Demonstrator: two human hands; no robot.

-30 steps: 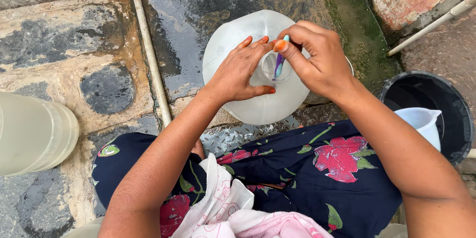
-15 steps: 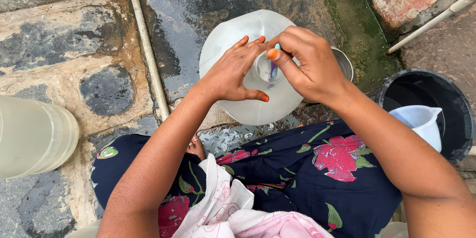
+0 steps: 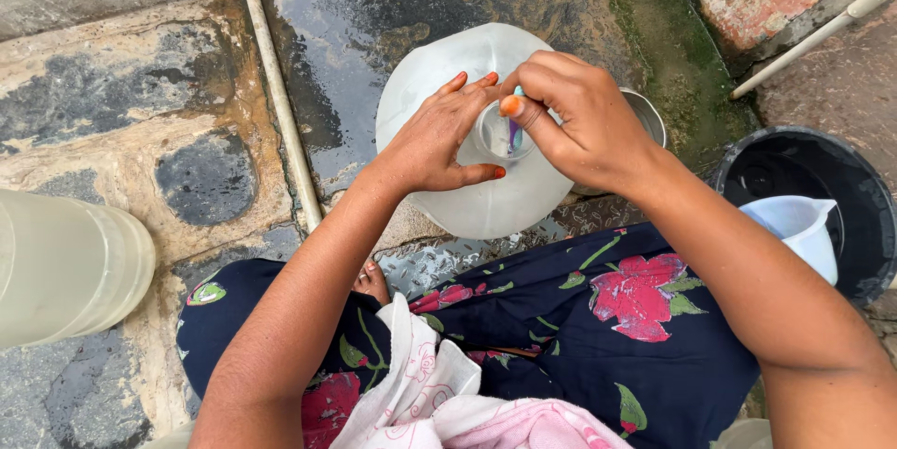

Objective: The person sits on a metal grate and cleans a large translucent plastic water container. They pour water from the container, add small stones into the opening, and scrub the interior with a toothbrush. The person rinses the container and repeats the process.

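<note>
Wet, dark stone ground (image 3: 392, 10) across upper centre of frame, patchy grey and tan slabs to the left. Thin pale pipe (image 3: 276, 85) running from top edge down toward centre, left of the bottle. Navy floral-print cloth garment (image 3: 561, 337) filling lower centre; pink-and-white patterned cloth (image 3: 448, 402) bunched at bottom centre.

Large translucent white plastic water bottle (image 3: 467, 197) upright at centre of frame, seen from above, neck opening facing the camera. Second pale translucent plastic container (image 3: 65, 267) lying at left edge, well apart from both hands. Round black plastic bucket (image 3: 860, 197) at right edge, with white plastic jug (image 3: 794, 229) inside it. Rim of a metal vessel (image 3: 649, 113) just behind the bottle, partly hidden by the right hand.

Left hand (image 3: 439, 136) spread flat on the bottle's shoulder, fingers open, thumb curled around the neck; bracing, not clenched. Right hand (image 3: 584, 117) directly above the neck from the right, fingers pinched closed on a thin blue-and-purple stick-like object (image 3: 515, 131) that reaches down into the neck opening. Kind of object not discernible. Both hands touching at the neck; bottle beneath and between them.
</note>
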